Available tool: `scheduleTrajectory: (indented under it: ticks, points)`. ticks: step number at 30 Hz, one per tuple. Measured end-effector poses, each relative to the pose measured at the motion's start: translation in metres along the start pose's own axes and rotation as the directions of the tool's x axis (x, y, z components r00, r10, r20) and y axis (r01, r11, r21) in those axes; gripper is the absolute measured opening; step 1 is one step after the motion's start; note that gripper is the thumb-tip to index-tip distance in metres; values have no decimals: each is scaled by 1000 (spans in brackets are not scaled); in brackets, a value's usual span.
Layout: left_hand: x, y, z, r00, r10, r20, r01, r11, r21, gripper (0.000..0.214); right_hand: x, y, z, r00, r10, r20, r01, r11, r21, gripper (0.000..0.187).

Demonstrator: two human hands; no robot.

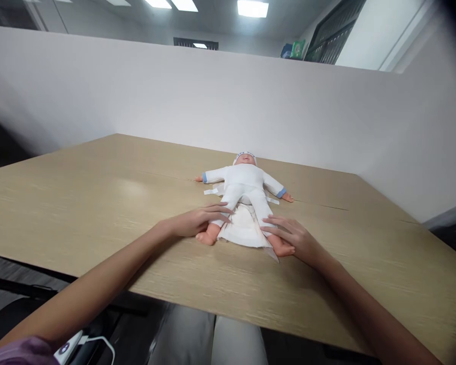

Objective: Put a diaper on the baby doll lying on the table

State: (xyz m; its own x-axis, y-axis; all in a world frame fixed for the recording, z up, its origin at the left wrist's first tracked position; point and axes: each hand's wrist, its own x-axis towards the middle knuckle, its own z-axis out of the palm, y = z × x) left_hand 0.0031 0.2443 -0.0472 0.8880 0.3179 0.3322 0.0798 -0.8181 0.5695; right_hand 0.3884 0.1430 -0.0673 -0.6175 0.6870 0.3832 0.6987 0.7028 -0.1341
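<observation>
A baby doll (245, 176) in a white outfit with blue cuffs lies on its back, head toward the wall, arms and legs spread. Beneath its hips and between its legs is an unfolded white diaper (244, 229), its front flap toward me and its tabs sticking out on both sides of the waist. My left hand (201, 219) rests with fingers stretched over the doll's leg on the left. Across the leg on the right lie the extended fingers of my right hand (289, 234). Neither hand is closed round a leg.
The wooden table (99, 203) carries the doll, with a low white partition (175, 96) behind it. A white device with a cable (70, 347) sits at the lower left, below the table's front edge. A green package (298, 49) shows beyond the partition.
</observation>
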Motion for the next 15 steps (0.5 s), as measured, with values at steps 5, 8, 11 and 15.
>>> scheduleTrajectory:
  ticks: [5, 8, 11, 15]
  points:
    - [0, 18, -8, 997, -72, -1, 72, 997, -19, 39, 0, 7, -11, 984, 137, 115, -163, 949, 270, 42]
    - [6, 35, -1, 990, -141, -21, 142, 988, 51, 45, 7, -3, -23, 961, 227, 155, -270, 887, 374, 42]
    - [13, 42, 18, 974, -203, -102, 221, 953, 208, 65, 16, -32, -29, 952, 285, 112, -305, 916, 260, 46]
    - [20, 39, 36, 962, -206, -179, 261, 887, 381, 29, 26, -69, -15, 967, 249, 48, -247, 968, -49, 72]
